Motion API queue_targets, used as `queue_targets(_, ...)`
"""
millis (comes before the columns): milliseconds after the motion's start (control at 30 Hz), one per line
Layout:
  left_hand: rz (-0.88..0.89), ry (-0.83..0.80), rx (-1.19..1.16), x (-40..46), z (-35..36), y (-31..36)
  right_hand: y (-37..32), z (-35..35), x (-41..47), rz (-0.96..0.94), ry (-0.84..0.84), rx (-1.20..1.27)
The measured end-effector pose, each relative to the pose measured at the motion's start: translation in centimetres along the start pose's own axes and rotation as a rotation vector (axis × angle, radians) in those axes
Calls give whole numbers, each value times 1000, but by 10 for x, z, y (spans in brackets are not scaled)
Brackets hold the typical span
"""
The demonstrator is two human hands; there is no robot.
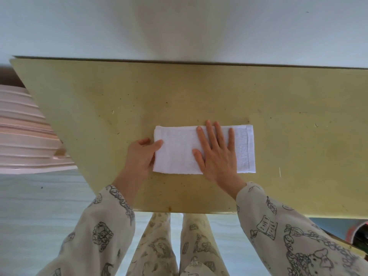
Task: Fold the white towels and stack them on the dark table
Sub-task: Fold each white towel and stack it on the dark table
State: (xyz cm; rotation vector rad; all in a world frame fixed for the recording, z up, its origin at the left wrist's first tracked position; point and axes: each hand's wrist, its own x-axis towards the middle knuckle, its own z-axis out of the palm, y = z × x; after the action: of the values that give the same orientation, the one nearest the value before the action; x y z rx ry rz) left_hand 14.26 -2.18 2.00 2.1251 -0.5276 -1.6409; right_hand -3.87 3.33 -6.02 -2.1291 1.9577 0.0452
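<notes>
Head view, looking straight down: I am working on a white towel (179, 152) that is lying flat as a folded strip on a yellowish table (288, 108), near the front edge where I am standing. I am pressing my right hand (217, 154) flat on its right-centre part, fingers straight and spread; I judge this is pinning the layers so they are not sliding while the other end is being handled. The hemmed end is lying just beyond my fingers, uncovered.

My left hand (142, 156) is gripping the towel's left short edge, thumb on top of the cloth and the other fingers curling beside and apparently under it, which looks like readying that end for lifting across toward the hem, though this is a guess.

I am seeing no finished stack and no dark table here, so stacking is not yet done. A ribbed pink thing (27, 132) is sitting off the table's left side.

I am finding no brand, label or legible writing; my sleeves (298, 236) are carrying only printed drawings.
</notes>
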Motion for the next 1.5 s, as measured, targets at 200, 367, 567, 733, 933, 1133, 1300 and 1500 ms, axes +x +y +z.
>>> queue_targets(200,169,-138,101,-35,12,27,11,-20,-3,-28,69,355)
queue_targets(367,410,-162,277,-54,80,29,43,-60,-32,501,256,1016)
queue_targets(567,442,-160,507,-41,150,1,74,-59,-49,778,51,1303)
queue_targets(733,362,-245,487,-44,171,-4,77,-54,-49,786,55,1239)
queue_targets(933,337,-332,326,-44,152,-10,77,-51,-46,768,46,1106)
queue_targets(1133,434,-248,344,-41,116,-14,76,-50,-43,838,72,1130)
queue_targets(1300,417,-254,368,-34,112,-17,77,-51,-45,853,84,1142)
queue_targets(1500,407,-287,429,-22,117,-23,78,-55,-42,843,63,1099)
